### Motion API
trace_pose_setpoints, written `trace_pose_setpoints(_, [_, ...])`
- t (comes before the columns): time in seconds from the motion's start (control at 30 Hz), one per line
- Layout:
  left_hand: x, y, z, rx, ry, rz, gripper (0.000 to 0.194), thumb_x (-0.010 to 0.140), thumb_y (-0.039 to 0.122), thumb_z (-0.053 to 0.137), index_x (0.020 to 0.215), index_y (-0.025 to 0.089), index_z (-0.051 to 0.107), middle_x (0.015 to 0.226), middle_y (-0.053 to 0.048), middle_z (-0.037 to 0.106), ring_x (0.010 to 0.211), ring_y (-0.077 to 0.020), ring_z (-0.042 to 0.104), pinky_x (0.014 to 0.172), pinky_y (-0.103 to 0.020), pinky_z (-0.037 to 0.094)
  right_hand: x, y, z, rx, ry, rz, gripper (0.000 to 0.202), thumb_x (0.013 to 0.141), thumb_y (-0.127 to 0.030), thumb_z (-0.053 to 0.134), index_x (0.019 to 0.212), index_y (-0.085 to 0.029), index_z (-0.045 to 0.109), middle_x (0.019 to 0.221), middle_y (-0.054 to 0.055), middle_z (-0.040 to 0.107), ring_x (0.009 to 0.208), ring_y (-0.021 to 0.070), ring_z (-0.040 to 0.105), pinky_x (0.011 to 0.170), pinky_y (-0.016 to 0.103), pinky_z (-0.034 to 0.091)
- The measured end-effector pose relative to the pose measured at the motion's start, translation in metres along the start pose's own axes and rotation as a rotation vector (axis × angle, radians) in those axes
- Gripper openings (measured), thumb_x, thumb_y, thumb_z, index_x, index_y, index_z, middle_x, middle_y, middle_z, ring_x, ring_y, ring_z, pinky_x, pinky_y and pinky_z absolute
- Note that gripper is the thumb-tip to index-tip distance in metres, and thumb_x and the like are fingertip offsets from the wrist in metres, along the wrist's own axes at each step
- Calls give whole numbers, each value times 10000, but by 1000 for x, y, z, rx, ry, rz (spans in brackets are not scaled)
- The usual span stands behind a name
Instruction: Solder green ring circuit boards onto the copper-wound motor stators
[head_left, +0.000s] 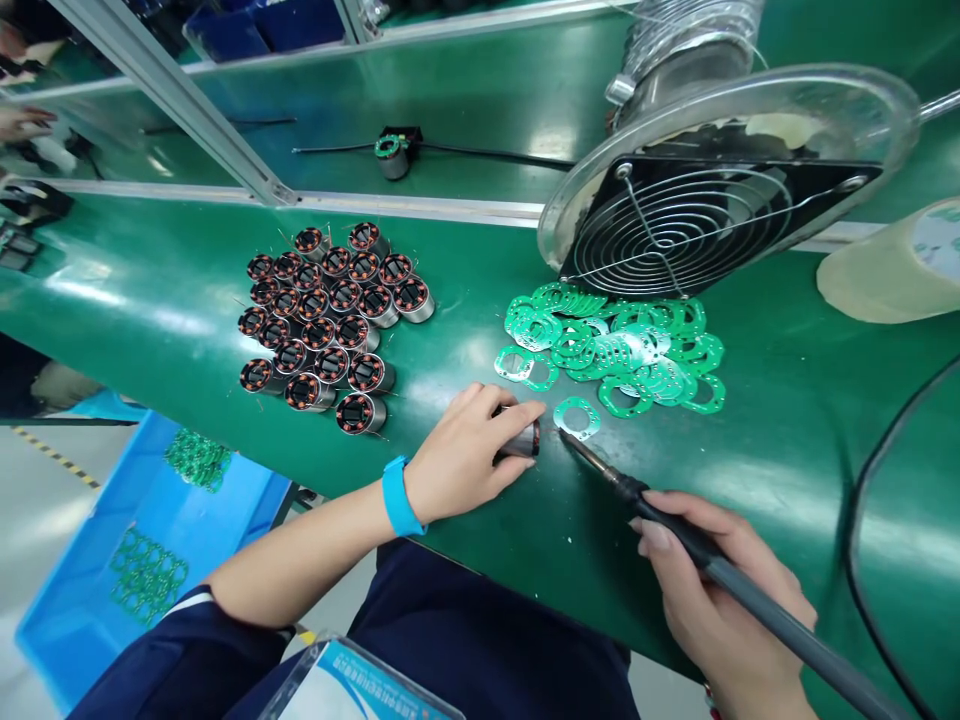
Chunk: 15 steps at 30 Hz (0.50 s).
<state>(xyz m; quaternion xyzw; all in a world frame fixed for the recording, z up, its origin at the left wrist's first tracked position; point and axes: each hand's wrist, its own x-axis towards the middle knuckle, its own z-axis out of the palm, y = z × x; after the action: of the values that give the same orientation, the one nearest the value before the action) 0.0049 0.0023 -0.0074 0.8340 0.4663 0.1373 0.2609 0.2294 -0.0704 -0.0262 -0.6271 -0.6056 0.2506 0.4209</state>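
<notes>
My left hand (469, 445), with a blue band at the wrist, is closed around a motor stator (523, 440) lying on its side on the green bench. Its wound end points right. In my right hand (724, 575) is a soldering iron (675, 530), held like a pen. The iron's tip reaches the near left edge of a single ring-shaped green circuit board (577, 418), just right of the stator; whether they touch I cannot tell. Behind that board lies a loose pile of similar ring boards (630, 345). Several upright stators (330, 310) stand grouped to the left.
A fume extractor fan (664, 235) with a wire guard hangs over the pile. At the right stands a cream-coloured roll (874, 265), with a black cable (862, 500) nearer. A blue bin (217, 530) holding green boards sits below left. Another person's hand (26, 122) shows far left.
</notes>
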Motion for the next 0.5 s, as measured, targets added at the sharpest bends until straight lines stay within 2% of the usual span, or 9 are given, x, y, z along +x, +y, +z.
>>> trace_pose_setpoints(0.1, [0, 0, 0, 6, -7, -3, 399, 891, 246, 609, 1277, 151, 571, 1085, -115, 590, 985, -248, 519, 887, -409, 462, 1, 1, -1, -114, -33, -138, 107, 916, -342, 616, 942, -257, 676, 775, 13, 720, 597, 151, 665, 630, 283, 551])
trace_pose_setpoints(0.2, [1, 0, 1, 12, -15, -11, 402, 889, 251, 603, 1280, 169, 565, 1084, -109, 586, 982, -248, 517, 882, -412, 461, 1, 3, -3, -145, -52, -246, 83, 919, -287, 603, 969, -253, 660, 801, 19, 726, 637, 165, 685, 644, 290, 555])
trace_pose_setpoints(0.37, [1, 0, 1, 26, -21, -2, 403, 887, 248, 599, 1280, 169, 558, 1093, -110, 582, 976, -249, 513, 879, -415, 457, 1, 4, -4, -67, -29, -281, 133, 883, -189, 633, 1008, -233, 637, 813, 11, 711, 624, 144, 662, 584, 262, 519])
trace_pose_setpoints(0.5, [1, 0, 1, 35, -14, -1, 393, 889, 247, 597, 1273, 174, 562, 1077, -104, 580, 961, -244, 509, 867, -408, 459, 2, 1, -2, -77, -45, -257, 86, 906, -222, 615, 989, -235, 633, 809, 9, 704, 635, 145, 662, 620, 267, 525])
